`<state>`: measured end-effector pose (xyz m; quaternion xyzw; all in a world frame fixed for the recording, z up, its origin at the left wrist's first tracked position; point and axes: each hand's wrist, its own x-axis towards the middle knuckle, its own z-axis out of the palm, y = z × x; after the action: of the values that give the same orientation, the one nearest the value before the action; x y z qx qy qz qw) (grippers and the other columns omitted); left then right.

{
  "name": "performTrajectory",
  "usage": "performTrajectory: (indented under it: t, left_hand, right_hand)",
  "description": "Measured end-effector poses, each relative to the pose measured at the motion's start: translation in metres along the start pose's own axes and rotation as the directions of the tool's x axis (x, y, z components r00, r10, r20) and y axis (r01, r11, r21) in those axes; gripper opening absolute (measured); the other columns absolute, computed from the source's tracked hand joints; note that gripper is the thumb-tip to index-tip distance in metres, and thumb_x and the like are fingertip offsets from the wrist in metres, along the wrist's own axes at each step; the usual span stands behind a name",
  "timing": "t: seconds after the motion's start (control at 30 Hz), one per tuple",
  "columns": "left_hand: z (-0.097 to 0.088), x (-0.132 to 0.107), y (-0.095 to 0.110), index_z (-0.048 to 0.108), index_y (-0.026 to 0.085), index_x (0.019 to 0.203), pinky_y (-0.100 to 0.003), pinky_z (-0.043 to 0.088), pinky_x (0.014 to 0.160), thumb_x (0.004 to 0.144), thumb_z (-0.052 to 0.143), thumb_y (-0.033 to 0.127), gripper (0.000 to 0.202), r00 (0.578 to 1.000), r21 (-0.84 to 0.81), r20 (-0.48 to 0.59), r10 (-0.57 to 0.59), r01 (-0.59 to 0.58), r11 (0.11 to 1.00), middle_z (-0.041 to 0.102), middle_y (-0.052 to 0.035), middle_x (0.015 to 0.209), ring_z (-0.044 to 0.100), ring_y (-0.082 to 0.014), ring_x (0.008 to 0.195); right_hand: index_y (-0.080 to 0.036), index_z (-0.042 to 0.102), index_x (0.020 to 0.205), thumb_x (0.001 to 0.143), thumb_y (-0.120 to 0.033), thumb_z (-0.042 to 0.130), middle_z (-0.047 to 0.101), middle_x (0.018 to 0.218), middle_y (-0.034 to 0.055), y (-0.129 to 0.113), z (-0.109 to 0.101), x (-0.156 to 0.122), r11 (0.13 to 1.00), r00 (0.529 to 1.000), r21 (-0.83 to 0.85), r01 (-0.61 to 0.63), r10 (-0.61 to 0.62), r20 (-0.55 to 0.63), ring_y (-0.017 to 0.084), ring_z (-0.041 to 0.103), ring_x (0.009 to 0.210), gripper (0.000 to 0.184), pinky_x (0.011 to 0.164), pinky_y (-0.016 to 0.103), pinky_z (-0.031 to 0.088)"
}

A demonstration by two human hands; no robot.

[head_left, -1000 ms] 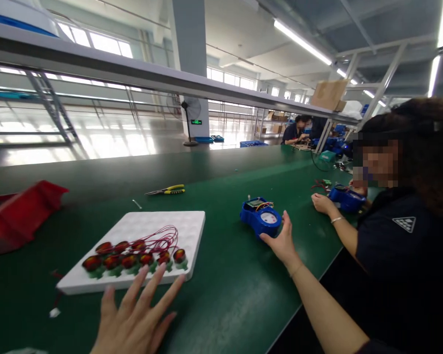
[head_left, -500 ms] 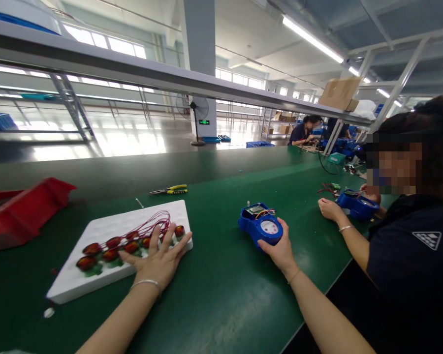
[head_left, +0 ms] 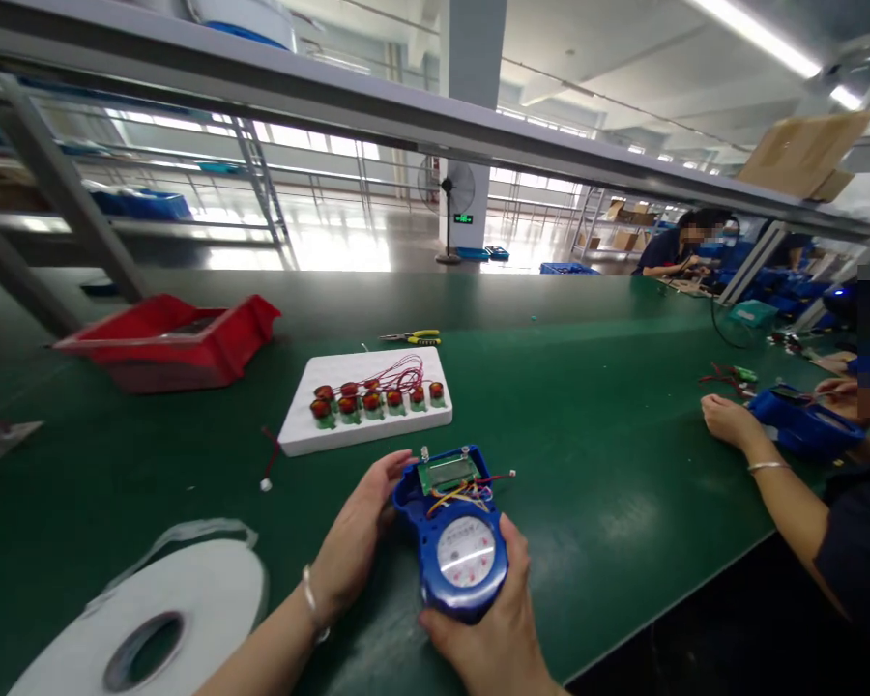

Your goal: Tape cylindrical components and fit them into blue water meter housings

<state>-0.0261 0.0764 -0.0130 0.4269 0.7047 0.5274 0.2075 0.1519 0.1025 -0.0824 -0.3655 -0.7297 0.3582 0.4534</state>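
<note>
While both my hands close round it, the blue meter (head_left: 458,543) sits low on the green table (head_left: 609,464) right in front of me; its shell is glossy blue, with a round white dial at the near end and, at the far end, an open compartment showing a green board and loose red and yellow wires; my right hand (head_left: 489,633) cups the near end from below, thumb up beside the dial; my left hand (head_left: 359,536) wraps the left flank, fingers curled on the rim; just beyond my left hand lies a white foam tray (head_left: 319,440) of red-wired coils; near my left wrist lies a white tape roll (head_left: 156,633).
</note>
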Motion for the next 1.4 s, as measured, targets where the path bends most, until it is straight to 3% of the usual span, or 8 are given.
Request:
performTrajectory:
  t: [0.17, 0.3, 0.5, 0.7, 0.8, 0.93, 1.23, 1.4]
  left_hand:
    - [-0.019, -0.053, -0.004, 0.033, 0.027, 0.134, -0.044, 0.054, 0.092, 0.093, 0.035, 0.06, 0.052, 0.987, -0.534, 0.03, -0.155, 0.147, 0.833, 0.06, -0.0097, 0.124, 0.063, -0.0295, 0.106]
    - [-0.033, -0.058, -0.009, 0.04, 0.027, 0.131, -0.043, 0.055, 0.088, 0.089, 0.05, 0.057, 0.052, 0.977, -0.603, 0.031, -0.213, 0.188, 0.775, 0.06, -0.0091, 0.123, 0.064, -0.0302, 0.102]
    - [-0.034, -0.057, -0.014, 0.037, 0.029, 0.129, -0.04, 0.052, 0.094, 0.091, 0.046, 0.054, 0.046, 0.987, -0.33, -0.124, -0.107, 0.06, 0.942, 0.051, -0.0075, 0.13, 0.055, -0.0256, 0.117]
    - [-0.046, -0.051, -0.007, 0.058, 0.023, 0.093, -0.052, 0.031, 0.111, 0.082, 0.059, 0.054, 0.033, 0.939, -0.019, -0.335, 0.074, -0.085, 0.996, 0.042, -0.0076, 0.128, 0.038, -0.0286, 0.129]
    - [-0.059, -0.047, 0.005, 0.069, 0.023, 0.077, -0.055, 0.025, 0.11, 0.083, 0.054, 0.057, 0.038, 0.913, 0.326, -0.373, 0.166, -0.039, 0.945, 0.042, -0.0092, 0.132, 0.035, -0.0319, 0.13]
    - [-0.064, -0.042, 0.019, 0.074, 0.028, 0.066, -0.056, 0.024, 0.109, 0.085, 0.041, 0.065, 0.053, 0.933, 0.641, -0.248, 0.26, -0.043, 0.766, 0.043, -0.0089, 0.141, 0.032, -0.0345, 0.132]
    - [-0.057, -0.041, 0.028, 0.075, 0.029, 0.068, -0.054, 0.021, 0.112, 0.074, 0.047, 0.074, 0.053, 0.975, 0.454, -0.219, -0.036, 0.134, 0.881, 0.043, -0.0022, 0.145, 0.031, -0.0329, 0.134]
    - [-0.056, -0.048, 0.05, 0.075, 0.028, 0.079, -0.056, 0.021, 0.111, 0.082, 0.05, 0.066, 0.046, 0.971, 0.439, -0.217, 0.099, 0.007, 0.899, 0.036, -0.0023, 0.149, 0.028, -0.0305, 0.136]
  right_hand:
    - [-0.023, 0.005, 0.147, 0.072, -0.059, 0.073, 0.038, 0.135, 0.0225, -0.029, 0.02, -0.04, 0.983, 0.98, 0.012, 0.184, -0.184, 0.074, 0.04, 0.051, 0.118, 0.107, 0.091, 0.056, 0.051]
    - [-0.024, 0.015, 0.146, 0.086, -0.074, 0.032, 0.038, 0.134, 0.0198, -0.03, 0.008, -0.045, 0.953, 0.947, 0.085, 0.291, -0.3, 0.116, 0.037, 0.05, 0.119, 0.08, 0.093, 0.055, 0.048]
    - [-0.026, 0.042, 0.131, 0.099, -0.048, 0.03, 0.051, 0.117, 0.0109, -0.028, -0.04, 0.015, 0.941, 0.928, 0.074, 0.331, -0.338, 0.157, 0.028, 0.049, 0.109, 0.041, 0.089, 0.046, 0.041]
    - [-0.022, 0.065, 0.086, 0.101, -0.042, 0.027, 0.056, 0.098, 0.0055, -0.061, -0.031, 0.085, 0.961, 0.915, -0.09, 0.262, -0.217, 0.341, 0.023, 0.048, 0.095, 0.045, 0.085, 0.042, 0.033]
    - [-0.021, 0.064, 0.083, 0.101, -0.043, 0.027, 0.055, 0.098, 0.0053, -0.064, -0.022, 0.087, 0.959, 0.914, -0.09, 0.27, -0.226, 0.337, 0.022, 0.047, 0.096, 0.047, 0.084, 0.041, 0.032]
    - [-0.021, 0.063, 0.088, 0.101, -0.041, 0.03, 0.054, 0.1, 0.005, -0.06, -0.023, 0.078, 0.962, 0.918, -0.055, 0.268, -0.238, 0.316, 0.021, 0.047, 0.097, 0.04, 0.084, 0.04, 0.032]
    - [-0.02, 0.057, 0.087, 0.097, -0.029, 0.044, 0.055, 0.097, 0.0038, -0.057, -0.025, 0.066, 0.972, 0.905, 0.074, 0.222, -0.234, 0.356, 0.019, 0.048, 0.094, 0.019, 0.083, 0.036, 0.035]
    - [-0.023, 0.059, 0.104, 0.097, -0.033, 0.047, 0.058, 0.103, 0.0027, -0.054, -0.029, 0.069, 0.956, 0.906, 0.249, 0.155, -0.238, 0.349, 0.019, 0.051, 0.1, 0.017, 0.087, 0.034, 0.038]
